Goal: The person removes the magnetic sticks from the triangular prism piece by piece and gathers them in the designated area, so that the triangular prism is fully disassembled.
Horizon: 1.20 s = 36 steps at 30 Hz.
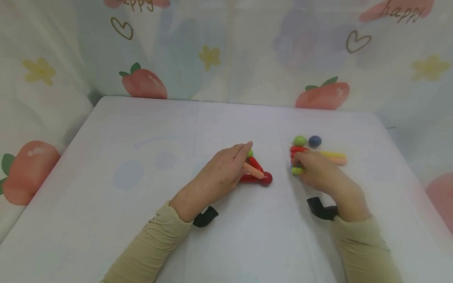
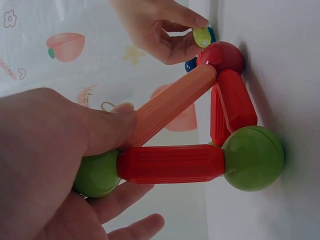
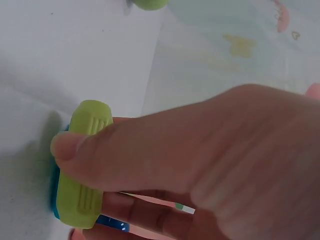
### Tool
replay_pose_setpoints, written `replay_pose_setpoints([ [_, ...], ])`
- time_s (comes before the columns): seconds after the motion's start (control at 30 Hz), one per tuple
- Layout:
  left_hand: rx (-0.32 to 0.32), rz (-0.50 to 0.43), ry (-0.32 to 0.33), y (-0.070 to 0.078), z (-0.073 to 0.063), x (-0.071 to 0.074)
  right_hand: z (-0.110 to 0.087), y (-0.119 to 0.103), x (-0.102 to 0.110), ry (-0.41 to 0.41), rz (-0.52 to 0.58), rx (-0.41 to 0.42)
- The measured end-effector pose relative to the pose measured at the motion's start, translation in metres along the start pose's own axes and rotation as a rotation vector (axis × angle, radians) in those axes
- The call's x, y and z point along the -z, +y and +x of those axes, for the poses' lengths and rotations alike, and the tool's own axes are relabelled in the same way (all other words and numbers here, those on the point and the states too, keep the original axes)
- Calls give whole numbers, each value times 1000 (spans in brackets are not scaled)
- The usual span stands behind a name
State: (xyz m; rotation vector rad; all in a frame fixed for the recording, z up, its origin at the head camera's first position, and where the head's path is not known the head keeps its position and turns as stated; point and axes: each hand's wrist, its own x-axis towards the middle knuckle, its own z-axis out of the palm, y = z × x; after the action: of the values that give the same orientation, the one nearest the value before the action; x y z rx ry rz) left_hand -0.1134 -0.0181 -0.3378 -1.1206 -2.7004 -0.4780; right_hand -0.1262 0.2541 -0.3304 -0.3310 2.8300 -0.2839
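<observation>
My left hand [image 1: 212,169] is at a small frame of rods and balls in the middle of the table. In the left wrist view, its thumb lies over the joint of a green ball [image 2: 95,175] and an orange rod [image 2: 170,102], with fingers behind. A red rod [image 2: 172,164] joins that ball to a lower green ball [image 2: 254,157]; more red rods [image 2: 237,100] meet a red ball [image 2: 225,57]. To the right, my right hand [image 1: 323,173] pinches a short yellow-green rod [image 3: 85,200] between thumb and fingers. A blue rod [image 3: 54,195] shows behind it.
Beyond my right hand lie a green ball [image 1: 299,140], a dark blue ball [image 1: 315,141], red rods [image 1: 299,149], a yellow rod [image 1: 334,154] and an orange rod [image 1: 339,161]. Black curved pieces [image 1: 320,210] show beside both wrists. A patterned curtain [image 1: 247,51] hangs behind the white table [image 1: 141,118].
</observation>
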Motion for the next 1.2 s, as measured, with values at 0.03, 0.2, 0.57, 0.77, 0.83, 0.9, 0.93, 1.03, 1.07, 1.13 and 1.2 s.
replay_pose_setpoints([
  [0.03, -4, -3, 3, 0, 0, 0, 0, 0, -1, 4, -3, 2],
  [0.2, -9, -29, 12, 0, 0, -1, -1, 3, -3, 25, -11, 14],
  [0.57, 3, -45, 8, 0, 0, -1, -1, 2, -3, 31, -29, 1],
  [0.77, 17, -54, -8, 0, 0, -1, 0, 4, -3, 10, -24, -25],
  [0.83, 19, -60, -9, 0, 0, -2, 0, 5, -3, 7, -23, -25],
  [0.9, 20, -61, -9, 0, 1, -1, -1, 5, -3, 3, -19, -26],
  [0.93, 18, -63, -8, 0, 1, -2, -2, 5, -2, 0, -18, -27],
  [1.03, 13, -67, -1, 0, 1, -1, -4, -1, 1, 11, -28, -3],
  [1.07, 12, -70, -1, 0, 1, -1, -5, -5, 2, 9, -20, 6],
  [1.13, 16, -73, -8, 0, 1, 0, -6, -15, 2, 14, 3, 47],
  [1.2, 25, -74, -18, 0, 1, 1, -6, -25, 0, 11, 44, 110],
])
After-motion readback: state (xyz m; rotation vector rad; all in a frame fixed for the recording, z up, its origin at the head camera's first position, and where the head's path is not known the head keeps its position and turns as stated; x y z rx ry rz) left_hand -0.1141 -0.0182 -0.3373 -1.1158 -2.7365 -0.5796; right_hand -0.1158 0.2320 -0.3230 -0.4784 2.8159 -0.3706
